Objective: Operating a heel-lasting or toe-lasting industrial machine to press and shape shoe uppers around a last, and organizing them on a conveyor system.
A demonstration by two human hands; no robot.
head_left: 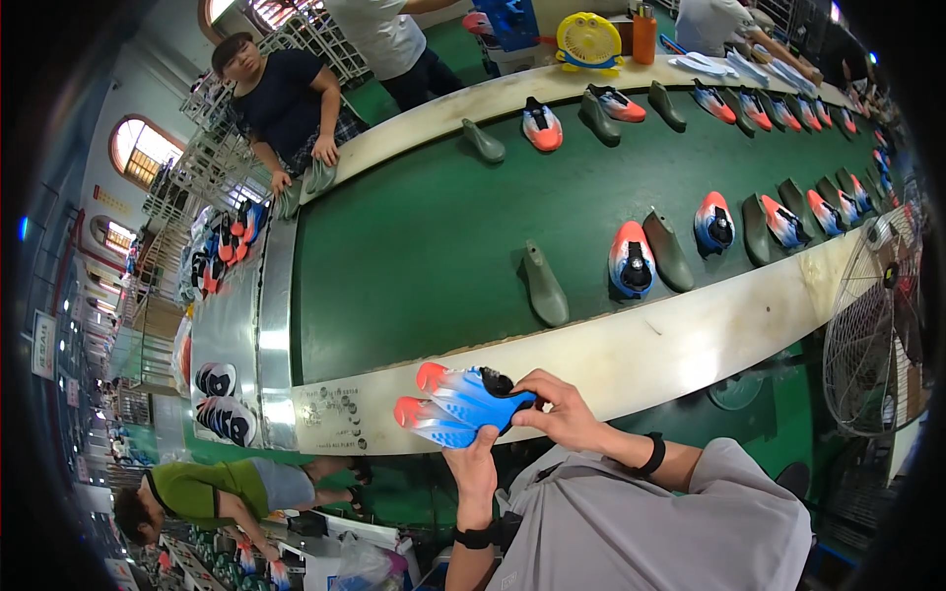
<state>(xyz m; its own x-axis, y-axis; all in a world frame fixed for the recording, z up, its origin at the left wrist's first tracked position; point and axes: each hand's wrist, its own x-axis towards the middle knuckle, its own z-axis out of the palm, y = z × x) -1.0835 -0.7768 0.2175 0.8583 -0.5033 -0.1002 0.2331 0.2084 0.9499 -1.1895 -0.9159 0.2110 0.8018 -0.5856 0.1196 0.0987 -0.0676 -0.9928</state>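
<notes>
Uppers [461,404], two of them in blue and white with coral-red toes, sit stacked in your hands just above the near cream edge of the conveyor [690,340]. They look light and soft, thin fabric shells with nothing inside them, so they will likely flex and fold if you squeeze; hold them by the firmer collar and heel end rather than the limp toe. That is about where you have them now: your right hand [564,412] pinches the dark collar end of the top upper between thumb and fingertips, and your left hand [476,465] comes up from below with its fingers closed on the underside of the lower one. Both uppers lie nearly flat, long axis running left to right across your view, toes pointing to your left and slightly away, heels toward your right hand. The top one sits a little farther from you than the lower, so the two red toes show one above the other. On the green belt [414,246] beyond, grey lasts [544,286] and lasted shoes [632,260] stand in rows, well apart from your hands. Another person [281,98] stands at the far end of the belt.
</notes>
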